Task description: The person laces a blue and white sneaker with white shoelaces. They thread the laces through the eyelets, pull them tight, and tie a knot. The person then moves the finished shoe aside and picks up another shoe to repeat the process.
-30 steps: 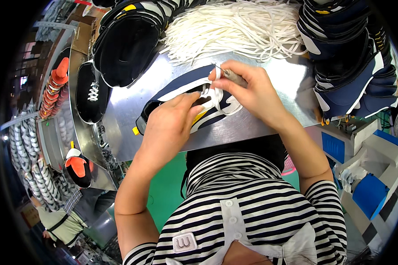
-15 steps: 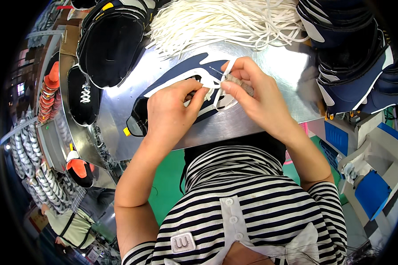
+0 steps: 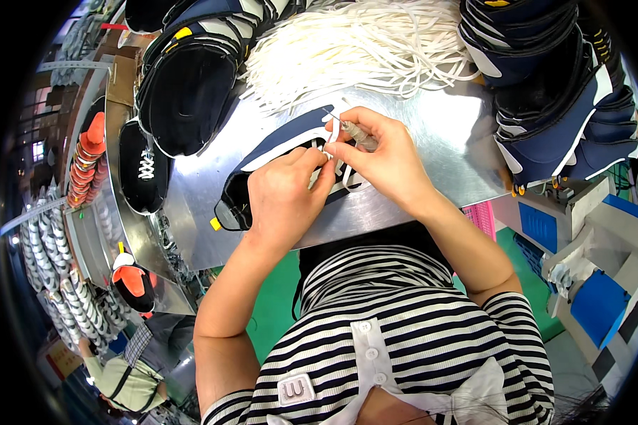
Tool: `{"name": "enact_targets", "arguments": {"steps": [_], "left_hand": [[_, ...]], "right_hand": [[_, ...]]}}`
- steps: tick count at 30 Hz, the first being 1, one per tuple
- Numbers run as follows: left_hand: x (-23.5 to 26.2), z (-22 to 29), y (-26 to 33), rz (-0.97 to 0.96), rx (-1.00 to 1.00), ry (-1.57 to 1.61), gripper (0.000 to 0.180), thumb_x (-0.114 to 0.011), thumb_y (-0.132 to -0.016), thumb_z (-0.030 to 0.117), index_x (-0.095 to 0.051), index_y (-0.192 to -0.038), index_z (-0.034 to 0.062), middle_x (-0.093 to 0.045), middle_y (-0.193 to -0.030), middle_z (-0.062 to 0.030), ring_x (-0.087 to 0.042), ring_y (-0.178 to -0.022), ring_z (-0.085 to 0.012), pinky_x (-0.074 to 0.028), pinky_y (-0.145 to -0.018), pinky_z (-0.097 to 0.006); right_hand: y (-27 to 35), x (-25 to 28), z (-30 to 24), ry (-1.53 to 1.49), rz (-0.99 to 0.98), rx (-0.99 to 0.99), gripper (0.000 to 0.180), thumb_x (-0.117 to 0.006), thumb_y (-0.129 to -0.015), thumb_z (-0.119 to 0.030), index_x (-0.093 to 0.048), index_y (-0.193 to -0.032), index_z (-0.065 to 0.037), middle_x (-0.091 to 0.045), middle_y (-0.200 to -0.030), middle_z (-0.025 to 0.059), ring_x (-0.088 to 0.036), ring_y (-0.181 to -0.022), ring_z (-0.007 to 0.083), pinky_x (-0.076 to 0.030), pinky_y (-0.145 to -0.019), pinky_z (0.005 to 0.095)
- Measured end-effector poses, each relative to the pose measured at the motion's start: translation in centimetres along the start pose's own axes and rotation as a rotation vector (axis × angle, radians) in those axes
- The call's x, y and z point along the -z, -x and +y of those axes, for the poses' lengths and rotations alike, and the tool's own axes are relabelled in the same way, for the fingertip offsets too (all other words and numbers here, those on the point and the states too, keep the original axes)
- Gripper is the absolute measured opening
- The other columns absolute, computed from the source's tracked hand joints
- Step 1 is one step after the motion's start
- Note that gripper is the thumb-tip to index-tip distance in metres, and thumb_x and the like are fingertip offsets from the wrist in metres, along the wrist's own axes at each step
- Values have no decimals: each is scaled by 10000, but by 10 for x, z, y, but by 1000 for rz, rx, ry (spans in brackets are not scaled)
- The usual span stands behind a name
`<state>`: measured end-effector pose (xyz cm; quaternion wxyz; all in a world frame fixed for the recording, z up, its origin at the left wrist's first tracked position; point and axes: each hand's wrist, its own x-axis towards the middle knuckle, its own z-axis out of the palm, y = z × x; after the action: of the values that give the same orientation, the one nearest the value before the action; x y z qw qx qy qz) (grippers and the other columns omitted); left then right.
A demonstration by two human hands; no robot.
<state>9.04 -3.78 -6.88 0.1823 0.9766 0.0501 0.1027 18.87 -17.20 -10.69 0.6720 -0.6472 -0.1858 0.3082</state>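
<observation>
A navy, white and black shoe upper lies flat on the metal table, its yellow tab pointing left. My left hand is closed over its middle, thumb and forefinger pinched on a white shoelace at the eyelet area. Close against those fingertips, my right hand is closed too. It holds an awl with a thin metal tip and a wrapped, greyish handle, the tip pointing up and left. The lace passes by the right fingertips. The fingers hide which holes it runs through.
A heap of white shoelaces covers the table's far side. Stacked shoe uppers stand at the far left and right. A laced black upper lies at the left edge. Blue-and-white bins stand lower right; another person is lower left.
My right hand has come in and slightly down toward the left one, bringing the awl and lace nearer the pinch. The whole view has shifted a little. Both hands keep their grip.
</observation>
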Motion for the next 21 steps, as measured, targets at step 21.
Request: {"name": "enact_targets", "arguments": {"steps": [21], "left_hand": [[7,-5,-7,-295,294,198,223,-685,-893,284,-679,-959,71,-672,-672,-89,-657,-627,-292,-482,-589,-372]], "right_hand": [[-1,0,7,231,106,259,310,-678,-901,-160,-558,-1137,1,-694,-884,174,-688,-811,311,-532,-737,373]]}}
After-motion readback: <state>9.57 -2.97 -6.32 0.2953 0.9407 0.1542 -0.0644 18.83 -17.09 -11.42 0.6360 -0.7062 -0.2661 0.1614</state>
